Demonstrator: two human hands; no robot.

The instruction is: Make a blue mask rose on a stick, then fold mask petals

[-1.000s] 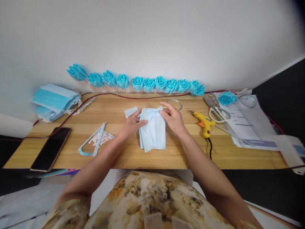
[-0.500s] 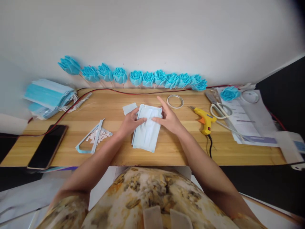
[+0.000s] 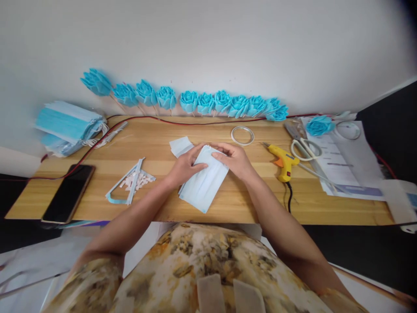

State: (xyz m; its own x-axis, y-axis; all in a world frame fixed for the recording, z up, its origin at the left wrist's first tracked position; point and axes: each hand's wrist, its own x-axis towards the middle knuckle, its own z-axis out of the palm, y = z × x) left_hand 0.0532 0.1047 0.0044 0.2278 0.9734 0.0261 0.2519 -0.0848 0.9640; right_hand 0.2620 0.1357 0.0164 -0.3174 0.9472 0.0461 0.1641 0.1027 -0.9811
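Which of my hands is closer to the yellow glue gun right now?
Right. The right hand, on the folded blue sheet, sits beside the glue gun with bare table between; the left hand holds the same sheet on the right hand's far side.

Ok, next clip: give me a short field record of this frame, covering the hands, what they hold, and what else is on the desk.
setting: wooden desk against a white wall
left hand: grips the far left edge of the light blue sheets, thumb on top
right hand: grips their far right edge
sheets: stacked, turned at an angle, near end at the desk's front edge
left of hands: cut scraps, phone, mask pile
right of hands: yellow glue gun
back edge: row of blue flowers
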